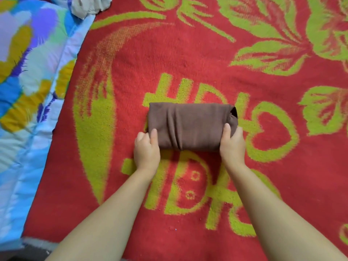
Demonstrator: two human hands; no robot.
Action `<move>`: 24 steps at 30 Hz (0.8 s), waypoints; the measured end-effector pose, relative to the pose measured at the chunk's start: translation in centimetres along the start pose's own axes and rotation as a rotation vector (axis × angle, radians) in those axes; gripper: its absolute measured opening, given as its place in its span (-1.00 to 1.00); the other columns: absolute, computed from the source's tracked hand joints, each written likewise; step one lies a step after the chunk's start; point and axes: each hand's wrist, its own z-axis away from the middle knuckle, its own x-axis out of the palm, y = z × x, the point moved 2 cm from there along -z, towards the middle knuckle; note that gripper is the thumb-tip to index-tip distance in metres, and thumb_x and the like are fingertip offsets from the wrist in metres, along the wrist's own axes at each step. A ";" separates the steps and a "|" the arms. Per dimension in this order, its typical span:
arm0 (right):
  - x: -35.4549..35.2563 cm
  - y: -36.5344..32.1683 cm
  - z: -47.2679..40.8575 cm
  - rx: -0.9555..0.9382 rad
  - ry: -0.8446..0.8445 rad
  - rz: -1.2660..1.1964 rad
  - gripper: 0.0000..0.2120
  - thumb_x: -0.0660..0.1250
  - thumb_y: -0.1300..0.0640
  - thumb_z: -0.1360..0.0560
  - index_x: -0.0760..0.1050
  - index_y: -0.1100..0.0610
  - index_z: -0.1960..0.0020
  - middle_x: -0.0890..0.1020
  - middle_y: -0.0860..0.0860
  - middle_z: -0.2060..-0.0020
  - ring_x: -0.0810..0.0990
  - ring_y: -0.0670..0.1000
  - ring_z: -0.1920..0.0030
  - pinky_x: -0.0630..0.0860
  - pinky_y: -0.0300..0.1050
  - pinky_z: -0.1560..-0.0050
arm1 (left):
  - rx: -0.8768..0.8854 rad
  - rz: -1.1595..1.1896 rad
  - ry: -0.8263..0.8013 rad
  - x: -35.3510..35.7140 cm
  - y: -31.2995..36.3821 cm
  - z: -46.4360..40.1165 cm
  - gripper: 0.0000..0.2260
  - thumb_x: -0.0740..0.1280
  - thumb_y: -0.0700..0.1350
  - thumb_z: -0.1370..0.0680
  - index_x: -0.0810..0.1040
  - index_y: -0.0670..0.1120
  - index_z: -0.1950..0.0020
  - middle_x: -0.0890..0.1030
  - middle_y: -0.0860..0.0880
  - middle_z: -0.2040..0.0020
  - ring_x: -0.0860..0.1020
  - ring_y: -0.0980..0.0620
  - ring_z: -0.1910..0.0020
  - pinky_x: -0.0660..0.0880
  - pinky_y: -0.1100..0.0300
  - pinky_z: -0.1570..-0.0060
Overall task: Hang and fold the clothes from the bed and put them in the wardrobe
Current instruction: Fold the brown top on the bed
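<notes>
- Centrally in the frame, a brown garment (190,126), folded into a compact thick rectangle, lies on a red blanket (188,59) patterned with yellow-green leaves and characters.
- At the bundle's lower left corner, the left hand (146,149) grips it, thumb on top and fingers curled at the side edge.
- At the lower right corner, the right hand (232,143) clamps it the same way, thumb laid on the cloth, fingers tucked round the end.
- Judging by the neat shape, folding of this piece looks finished or nearly so; the step in hand seems to be taking hold to lift it.
- Next would likely be raising the bundle level with both hands so the layers do not slip, then carrying it to the wardrobe, which is out of view.
- Open blanket surrounds the bundle on every side, giving free room to lift.
- Along the left of the frame lies a blue floral quilt (28,81), well apart from the hands.
- At the upper left, a crumpled grey cloth (88,5) sits at the quilt's edge, perhaps waiting its turn.
</notes>
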 end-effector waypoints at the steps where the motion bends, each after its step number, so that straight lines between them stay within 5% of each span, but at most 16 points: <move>1: -0.7 0.1 -0.7 -0.032 0.032 0.029 -0.67 0.11 0.01 -0.64 0.37 0.27 -0.19 0.56 0.27 -0.11 0.51 0.26 -0.13 0.32 -0.01 0.06 | 0.018 -0.011 0.056 -0.8 -0.4 -0.6 -0.43 0.03 0.09 -0.59 0.46 -0.41 0.23 0.50 -0.38 0.17 0.48 -0.32 0.12 0.31 -0.13 0.08; 7: -2.2 1.8 -2.1 -0.068 -0.100 0.204 -0.67 0.10 0.02 -0.65 0.34 0.29 -0.19 0.53 0.35 -0.11 0.50 0.32 -0.13 0.32 0.04 0.05 | 0.119 -0.307 -0.078 -1.6 -3.2 -0.3 -0.64 0.17 0.02 -0.63 0.56 -0.26 0.07 0.52 -0.24 0.01 0.44 -0.26 -0.07 0.30 -0.10 -0.02; 13: -2.9 -0.4 -2.9 -0.102 0.029 0.099 -0.44 0.08 -0.13 -0.62 0.19 0.21 -0.48 0.39 0.17 -0.39 0.32 0.15 -0.40 0.26 0.04 -0.37 | -0.025 0.030 -0.039 -1.5 1.3 -2.2 -0.54 0.12 0.19 -0.57 0.48 -0.15 -0.21 0.54 -0.13 -0.17 0.44 -0.17 -0.21 0.33 -0.07 -0.22; 17: -0.9 -2.9 -4.7 -0.007 -0.087 0.162 -0.45 0.11 -0.22 -0.58 0.36 0.20 -0.33 0.52 0.14 -0.24 0.47 0.17 -0.26 0.36 -0.03 -0.13 | -0.212 0.095 -0.199 0.6 4.9 -6.6 -0.57 0.12 0.14 -0.62 0.47 -0.22 -0.11 0.56 -0.19 -0.15 0.50 -0.19 -0.16 0.39 0.04 -0.11; 20: -0.7 -2.7 -5.4 -0.154 -0.015 0.298 -0.60 0.11 -0.12 -0.61 0.43 0.21 -0.13 0.58 0.21 -0.10 0.52 0.24 -0.11 0.37 0.01 0.04 | -0.134 0.096 -0.032 0.2 5.0 -7.5 -0.70 0.10 0.00 -0.67 0.44 -0.21 0.05 0.57 -0.26 -0.05 0.50 -0.23 -0.05 0.19 0.10 0.18; 24: -0.8 -0.7 -6.0 -0.129 0.013 0.260 -0.64 0.07 -0.06 -0.63 0.46 0.20 -0.12 0.58 0.22 -0.08 0.51 0.26 -0.12 0.40 0.05 -0.02 | -0.186 -0.013 0.055 0.0 3.3 -7.1 -0.68 0.08 0.03 -0.67 0.45 -0.20 -0.01 0.58 -0.24 -0.05 0.51 -0.25 -0.04 0.23 0.07 0.17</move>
